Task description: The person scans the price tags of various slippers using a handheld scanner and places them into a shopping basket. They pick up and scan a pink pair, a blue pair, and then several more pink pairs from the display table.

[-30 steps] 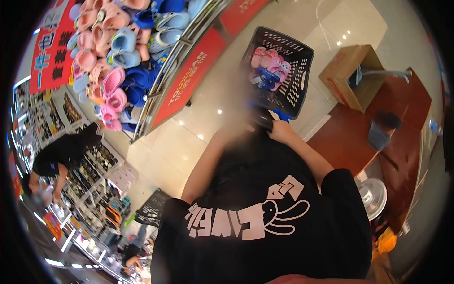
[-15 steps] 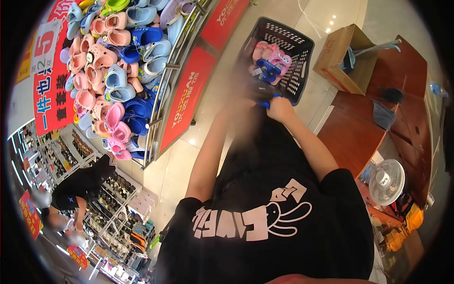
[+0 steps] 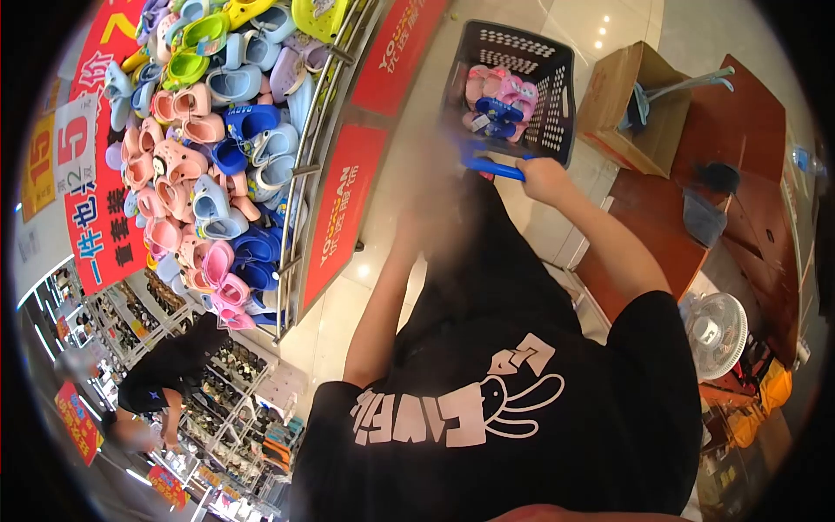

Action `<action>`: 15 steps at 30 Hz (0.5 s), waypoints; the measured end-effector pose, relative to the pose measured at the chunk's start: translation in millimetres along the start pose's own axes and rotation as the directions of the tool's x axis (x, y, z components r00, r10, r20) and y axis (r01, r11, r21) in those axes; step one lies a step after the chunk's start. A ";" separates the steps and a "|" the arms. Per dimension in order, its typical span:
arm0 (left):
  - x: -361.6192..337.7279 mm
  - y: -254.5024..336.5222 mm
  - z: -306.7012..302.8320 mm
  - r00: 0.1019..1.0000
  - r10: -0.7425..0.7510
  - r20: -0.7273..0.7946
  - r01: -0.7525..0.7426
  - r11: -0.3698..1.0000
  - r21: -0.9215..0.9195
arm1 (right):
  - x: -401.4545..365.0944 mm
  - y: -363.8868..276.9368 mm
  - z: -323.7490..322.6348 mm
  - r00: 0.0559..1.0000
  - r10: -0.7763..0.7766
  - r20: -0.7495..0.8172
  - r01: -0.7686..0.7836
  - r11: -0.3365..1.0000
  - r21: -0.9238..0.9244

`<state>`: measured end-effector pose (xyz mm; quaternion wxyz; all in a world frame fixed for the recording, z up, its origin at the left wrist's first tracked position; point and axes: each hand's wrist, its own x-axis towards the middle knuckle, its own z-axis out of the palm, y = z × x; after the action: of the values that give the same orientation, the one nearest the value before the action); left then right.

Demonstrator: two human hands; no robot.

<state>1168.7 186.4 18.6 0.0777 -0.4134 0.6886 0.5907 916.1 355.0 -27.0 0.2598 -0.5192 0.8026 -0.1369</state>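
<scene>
Your basket is ahead of you, and its shoes bunch towards its left edge and near-left corner: the blue pair lies nearest you, with the salmon pair and pink pair beside it. They look loose, so a sharp tilt or jerk could send them sliding to one corner. Your right hand is closed round one end of the blue handle. Your left hand is close to the other end, but blur hides its fingers, so you cannot count on it gripping. If only the right one bears the pull, the handle could twist and swing the basket askew. Its near edge is close to your trousers, so a short pull could bump your legs. Beyond its right edge stands the box; swinging wide that way could knock it, or snag the pale-blue rods jutting out of it. To the left, the rack's rail runs above the red panel. A stray elbow there could jolt the clogs heaped along the rack's edge, and some might tumble
</scene>
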 end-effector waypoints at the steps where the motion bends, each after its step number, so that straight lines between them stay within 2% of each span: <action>1: -10.1 -7.7 0.3 1.000 -0.017 0.011 0.017 1.000 0.006 | -7.4 11.6 -4.7 0.996 0.011 0.093 -0.008 0.999 -0.036; 2: -11.8 -17.7 1.1 0.990 -0.139 0.007 0.136 0.957 -0.257 | -8.8 25.7 -14.0 0.985 0.022 0.171 -0.008 0.997 -0.082; 3: 0.0 -24.5 0.0 0.970 -0.240 0.032 0.223 0.835 -0.504 | -7.2 40.3 -27.3 0.987 0.026 0.157 -0.012 0.996 -0.091; 4: 11.1 -33.6 -3.1 0.972 -0.231 0.035 0.217 0.834 -0.507 | -13.8 53.9 -37.2 0.982 -0.001 0.191 0.027 0.991 -0.129; 6: 16.2 -52.1 -6.8 0.985 -0.172 0.024 0.169 0.919 -0.355 | -26.7 81.1 -54.1 0.968 -0.032 0.251 0.074 0.984 -0.163; 7: 19.2 -43.2 -6.3 0.965 -0.261 0.027 0.237 0.825 -0.513 | -28.3 95.9 -63.2 0.955 -0.043 0.294 0.108 0.971 -0.211; 8: 21.7 -34.3 -7.3 0.965 -0.261 0.023 0.235 0.822 -0.519 | -27.8 110.5 -73.0 0.942 -0.053 0.333 0.146 0.955 -0.259; 10: 24.6 -20.0 -11.0 0.975 -0.220 -0.017 0.165 0.779 -0.605 | -26.1 135.0 -94.7 0.952 -0.062 0.301 0.160 0.936 -0.313; 11: 25.4 -12.2 -12.2 0.968 -0.249 -0.042 0.174 0.778 -0.604 | -25.2 143.4 -103.9 0.955 -0.052 0.291 0.173 0.896 -0.410; 12: 27.9 -9.4 -13.4 0.966 -0.253 -0.048 0.175 0.779 -0.602 | -21.7 157.5 -105.8 0.967 0.005 0.256 0.124 0.865 -0.486; 15: 32.8 -2.5 -19.4 0.967 -0.252 -0.041 0.179 0.785 -0.594 | -11.0 185.4 -128.7 0.994 -0.060 0.091 0.097 0.866 -0.491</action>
<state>1156.5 153.9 2.8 -0.0270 -0.5273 0.4248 0.7354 706.4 437.0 -8.3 0.1416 -0.6054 0.7790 0.0818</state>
